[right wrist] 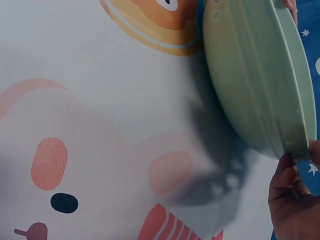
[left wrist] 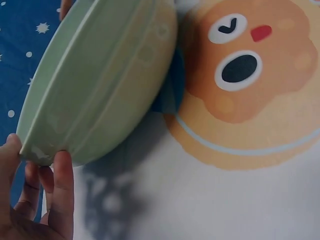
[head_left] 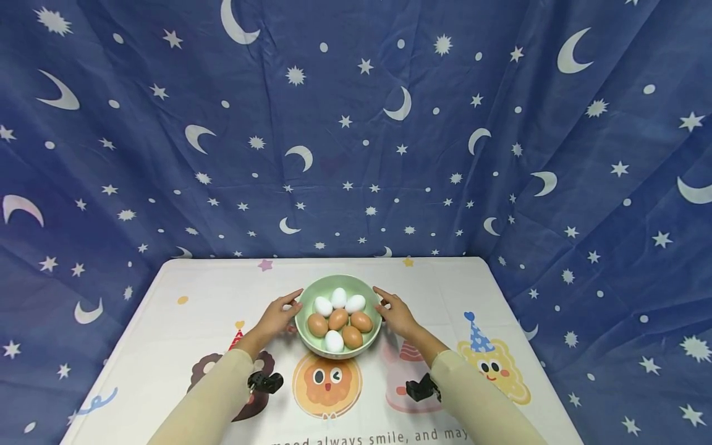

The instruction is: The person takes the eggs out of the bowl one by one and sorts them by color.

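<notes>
A pale green bowl [head_left: 337,277] stands at the middle of the table, holding several eggs, some white [head_left: 339,297] and some brown [head_left: 338,319]. My left hand [head_left: 285,313] is at the bowl's left side. In the left wrist view its thumb [left wrist: 10,150] lies on the rim and a finger [left wrist: 62,190] presses the outer wall of the bowl [left wrist: 100,80]. My right hand [head_left: 394,313] is at the right side. In the right wrist view its fingers [right wrist: 286,175] touch under the rim of the bowl [right wrist: 250,80]. The bowl rests on the table.
The table [head_left: 183,334] wears a white cloth printed with cartoon faces, an orange one [head_left: 327,383] just in front of the bowl. A blue cloth with moons and stars [head_left: 356,123] hangs behind and at both sides. Black wrist mounts [head_left: 266,381] [head_left: 421,389] sit on my sleeves.
</notes>
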Demonstrator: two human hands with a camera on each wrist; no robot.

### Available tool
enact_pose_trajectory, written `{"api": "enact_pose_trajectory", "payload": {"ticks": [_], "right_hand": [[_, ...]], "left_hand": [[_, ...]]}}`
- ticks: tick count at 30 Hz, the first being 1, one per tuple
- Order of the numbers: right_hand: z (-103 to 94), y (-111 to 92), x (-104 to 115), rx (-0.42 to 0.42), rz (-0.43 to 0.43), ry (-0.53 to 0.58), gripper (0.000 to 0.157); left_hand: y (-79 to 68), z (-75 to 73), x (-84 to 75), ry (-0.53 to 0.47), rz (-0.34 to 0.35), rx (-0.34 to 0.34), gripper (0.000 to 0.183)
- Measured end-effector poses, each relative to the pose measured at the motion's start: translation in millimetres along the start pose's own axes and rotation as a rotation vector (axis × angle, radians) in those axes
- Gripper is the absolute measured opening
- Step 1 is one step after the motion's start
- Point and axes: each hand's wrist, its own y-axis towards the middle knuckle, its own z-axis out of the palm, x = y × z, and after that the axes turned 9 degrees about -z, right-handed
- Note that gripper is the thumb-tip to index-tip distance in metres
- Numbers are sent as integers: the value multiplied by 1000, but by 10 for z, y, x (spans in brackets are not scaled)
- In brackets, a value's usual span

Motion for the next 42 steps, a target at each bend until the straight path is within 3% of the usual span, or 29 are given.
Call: {"api": "enact_pose_trajectory", "payload": {"ticks": [6,16,24,33,42], "right_hand": [[-18,10,-13,14,-2,-3,50],[-57,19,-17,20,4,-34,52],[-117,3,124,-23,-91,-87,42],[-72,9,274,61,-125,-26,42],[-14,30,306,100,-128,-61,42]], "left_hand": [[-26,-19,-13,-85,-53,16,48],[-11,-34,-8,-107,-97,10,50],[-37,-35,-33,-109,-113,-5,50],[-51,-37,-20,-117,-116,-3,50],[-59,-28,-28,-116,-104,-6,49]]}}
